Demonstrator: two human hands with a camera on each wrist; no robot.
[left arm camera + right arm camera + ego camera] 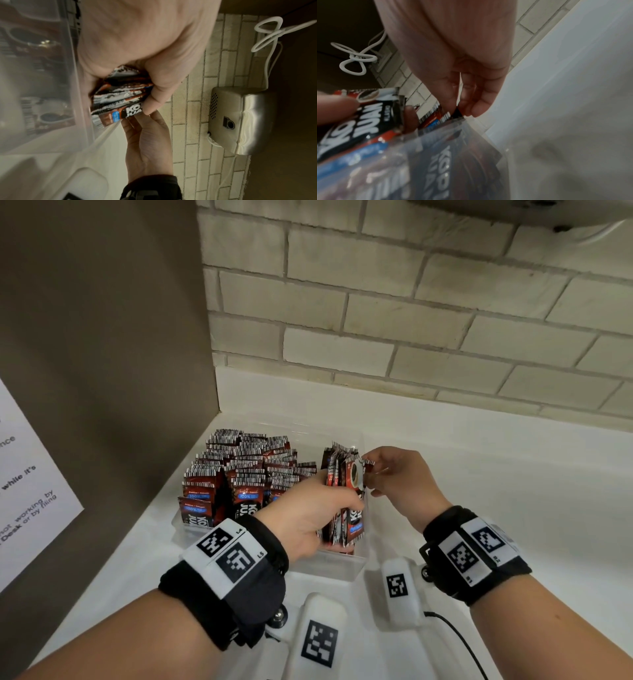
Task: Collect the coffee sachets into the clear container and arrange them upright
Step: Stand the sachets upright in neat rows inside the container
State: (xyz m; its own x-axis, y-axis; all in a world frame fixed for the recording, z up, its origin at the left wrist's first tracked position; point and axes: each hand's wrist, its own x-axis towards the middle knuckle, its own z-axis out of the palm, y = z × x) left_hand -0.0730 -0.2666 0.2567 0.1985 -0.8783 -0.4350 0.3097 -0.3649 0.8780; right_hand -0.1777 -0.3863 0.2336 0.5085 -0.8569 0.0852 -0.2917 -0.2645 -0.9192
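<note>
Head view: white counter in a corner, pale brick wall behind, brown panel to the left.
Both hands sit over the clear container; left hand grips a bundle of sachets standing at the container's right end, right hand pinches the bundle's top edge. Rows of upright sachets fill the container's left part. Metal wall unit with a white cable hangs above.

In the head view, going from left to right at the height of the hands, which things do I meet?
Printed paper sheet → upright coffee sachets in the clear container → left hand → its gripped sachet bundle → right hand → bare white counter.
</note>
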